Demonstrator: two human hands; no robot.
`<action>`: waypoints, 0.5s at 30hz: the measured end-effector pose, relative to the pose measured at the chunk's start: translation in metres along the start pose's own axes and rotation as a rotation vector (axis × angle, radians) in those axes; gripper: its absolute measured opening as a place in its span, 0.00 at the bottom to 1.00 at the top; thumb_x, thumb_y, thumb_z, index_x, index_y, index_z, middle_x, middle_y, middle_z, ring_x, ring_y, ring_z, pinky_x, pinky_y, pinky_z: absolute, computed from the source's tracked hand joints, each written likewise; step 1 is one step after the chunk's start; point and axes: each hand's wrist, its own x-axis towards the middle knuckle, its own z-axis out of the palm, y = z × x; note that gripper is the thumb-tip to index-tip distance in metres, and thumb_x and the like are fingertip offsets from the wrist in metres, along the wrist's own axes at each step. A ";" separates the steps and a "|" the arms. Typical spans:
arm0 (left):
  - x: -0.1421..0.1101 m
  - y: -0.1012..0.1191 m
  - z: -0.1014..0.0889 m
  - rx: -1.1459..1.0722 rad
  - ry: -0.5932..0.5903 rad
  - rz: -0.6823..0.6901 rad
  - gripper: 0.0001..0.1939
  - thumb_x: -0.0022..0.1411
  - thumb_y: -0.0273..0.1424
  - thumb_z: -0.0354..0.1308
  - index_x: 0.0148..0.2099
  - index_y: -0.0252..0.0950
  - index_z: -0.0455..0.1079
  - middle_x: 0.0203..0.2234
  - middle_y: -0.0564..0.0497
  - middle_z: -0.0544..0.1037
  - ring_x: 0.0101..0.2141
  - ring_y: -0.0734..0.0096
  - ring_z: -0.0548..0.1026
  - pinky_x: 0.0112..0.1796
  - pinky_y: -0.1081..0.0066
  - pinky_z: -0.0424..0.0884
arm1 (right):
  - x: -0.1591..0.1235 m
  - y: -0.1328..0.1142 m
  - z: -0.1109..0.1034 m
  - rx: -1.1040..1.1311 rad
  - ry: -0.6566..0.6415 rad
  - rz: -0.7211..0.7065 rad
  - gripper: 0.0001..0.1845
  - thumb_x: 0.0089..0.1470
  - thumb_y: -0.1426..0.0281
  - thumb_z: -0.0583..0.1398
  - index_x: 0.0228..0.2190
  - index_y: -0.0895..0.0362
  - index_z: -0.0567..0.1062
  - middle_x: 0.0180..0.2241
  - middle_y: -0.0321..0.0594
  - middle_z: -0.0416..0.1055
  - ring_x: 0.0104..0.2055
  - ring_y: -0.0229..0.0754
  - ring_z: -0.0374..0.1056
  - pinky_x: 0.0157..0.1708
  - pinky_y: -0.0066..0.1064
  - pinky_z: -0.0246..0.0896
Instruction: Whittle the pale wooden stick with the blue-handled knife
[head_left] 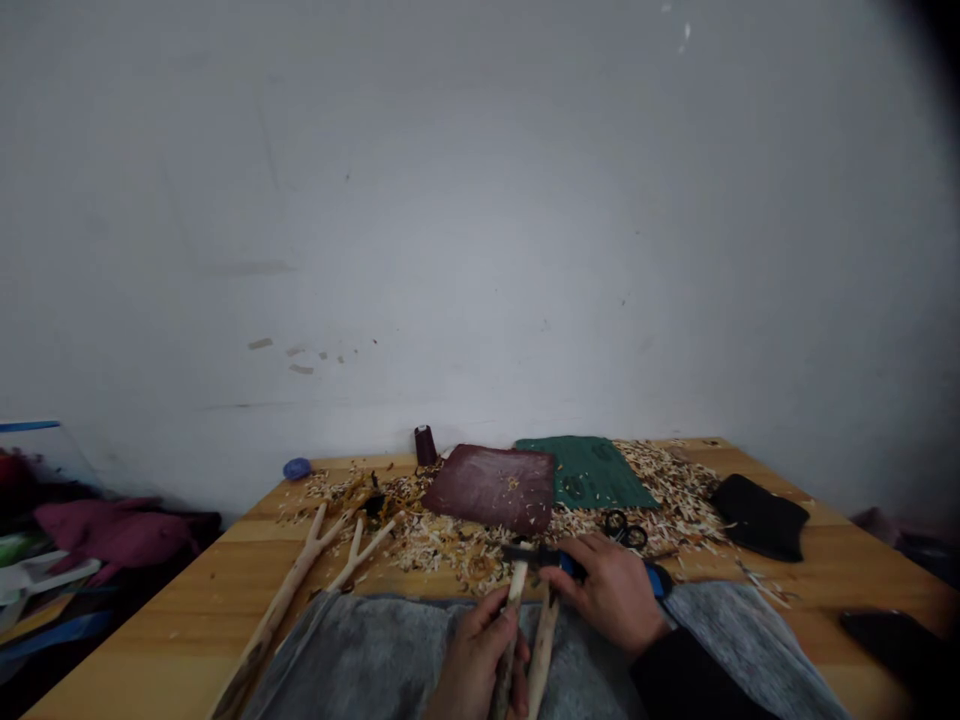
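- Along a white plaster wall (480, 220): a pale wooden table (817, 570), its top strewn with wood shavings (465, 550).
- Left of the table: a heap of clothing (112, 535), maroon among it.
- Across the person's lap, in front of the table edge: grey cloth (360, 660).
- Far side of the table: a maroon leather pad (493, 488), a green mat (589, 470), a dark thread spool (425, 445), a blue roll (297, 468).
- Right side: a black pouch (759, 517); black-handled scissors (626, 530) among the shavings.
- Left of the hands: forked peeled branches (289, 590), lying diagonally.
- Left hand (476, 665): clenched around a peeled stick (514, 600), long axis pointing away from the person, tilted slightly; a second pale stick (544, 650) stands just beside it.
- Right hand (611, 590): grasping a blue-handled knife (540, 556), held crosswise, dark blade pointing left at the stick's upper end, above the lap.
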 end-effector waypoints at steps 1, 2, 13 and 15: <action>-0.001 0.000 0.000 -0.018 0.008 0.005 0.30 0.50 0.46 0.63 0.50 0.35 0.64 0.17 0.59 0.74 0.10 0.79 0.67 0.11 0.80 0.59 | 0.001 0.008 -0.001 -0.022 0.017 0.037 0.23 0.58 0.47 0.53 0.35 0.50 0.78 0.32 0.40 0.77 0.35 0.44 0.72 0.34 0.29 0.60; -0.002 0.001 0.000 -0.036 0.013 0.012 0.30 0.50 0.46 0.63 0.51 0.35 0.64 0.17 0.59 0.74 0.10 0.79 0.67 0.12 0.80 0.59 | 0.002 0.016 -0.002 -0.046 0.040 0.087 0.25 0.58 0.47 0.53 0.33 0.51 0.79 0.31 0.41 0.77 0.34 0.45 0.73 0.32 0.30 0.60; -0.006 0.004 0.002 0.062 -0.034 0.053 0.32 0.50 0.47 0.63 0.53 0.33 0.65 0.19 0.59 0.74 0.11 0.81 0.66 0.13 0.80 0.61 | -0.001 0.002 -0.003 0.083 -0.002 0.069 0.20 0.58 0.49 0.54 0.37 0.48 0.78 0.34 0.36 0.78 0.36 0.42 0.74 0.34 0.28 0.63; -0.005 0.005 0.001 0.119 -0.050 0.057 0.33 0.50 0.48 0.63 0.53 0.33 0.66 0.18 0.59 0.73 0.11 0.80 0.66 0.14 0.79 0.62 | -0.001 -0.007 -0.004 0.127 -0.008 0.035 0.21 0.58 0.49 0.54 0.38 0.49 0.78 0.34 0.38 0.77 0.36 0.42 0.74 0.34 0.28 0.63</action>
